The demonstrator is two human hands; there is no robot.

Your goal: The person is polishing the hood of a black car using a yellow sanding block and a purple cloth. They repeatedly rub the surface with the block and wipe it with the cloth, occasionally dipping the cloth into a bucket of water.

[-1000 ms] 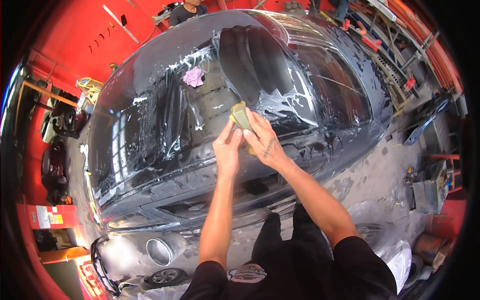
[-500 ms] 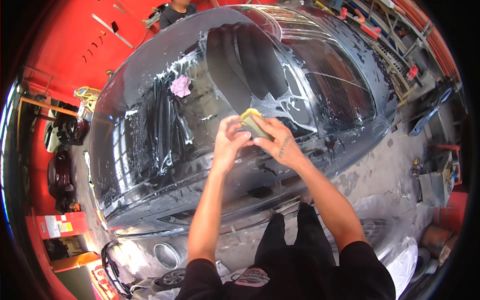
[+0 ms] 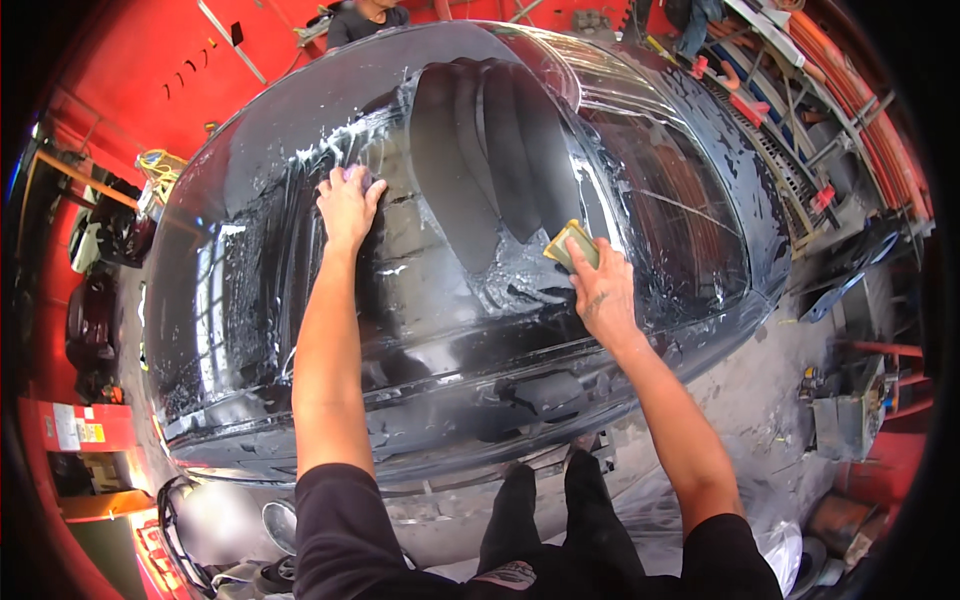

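A dark car's wet, soapy hood lies before me, with a wide matte streaked patch in its middle. On the hood's left part, my left hand is closed over a crumpled lilac cloth. Most of that cloth is hidden under the fingers. My right hand grips a yellow-edged, olive sanding block at the patch's near right edge, close to the windshield. Whitish suds streak the hood just left of the block.
Another person stands beyond the car's far side. Metal racks and parts line the right. A red wall rises at the far left, with a coiled yellow cord by it. Clear plastic sheeting covers the floor near my feet.
My hands were together at the sanding block. The left has moved away to the left onto the lilac cloth; the right has moved right with the block.
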